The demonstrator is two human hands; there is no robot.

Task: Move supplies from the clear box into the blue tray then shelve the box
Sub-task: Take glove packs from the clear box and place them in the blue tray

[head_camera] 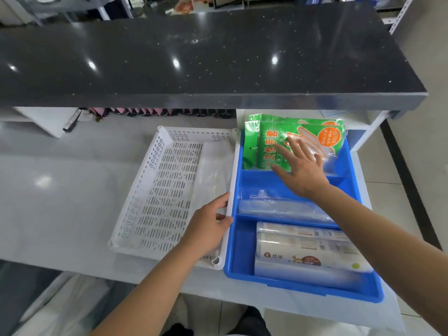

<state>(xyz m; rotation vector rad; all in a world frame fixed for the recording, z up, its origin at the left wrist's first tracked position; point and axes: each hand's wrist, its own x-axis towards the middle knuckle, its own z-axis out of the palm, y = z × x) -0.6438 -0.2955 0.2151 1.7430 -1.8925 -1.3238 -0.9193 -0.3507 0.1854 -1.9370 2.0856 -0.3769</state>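
Observation:
A white perforated box (155, 190) lies on the grey counter, holding only a thin clear plastic sheet (213, 170) along its right side. My left hand (208, 226) grips the box's right rim. Directly to its right sits the blue tray (232, 253) with three compartments. Green glove packets (264, 146) fill the far compartment, a clear bag roll (278, 207) lies in the middle one, and wrapped film rolls (305, 253) fill the near one. My right hand (300, 166) rests flat, fingers spread, on the green packets.
A black stone countertop (194, 57) overhangs the work surface at the back. Beneath it are white shelf dividers (43, 120) and a row of dark and pink items (157, 112). The counter's front edge runs just below the tray.

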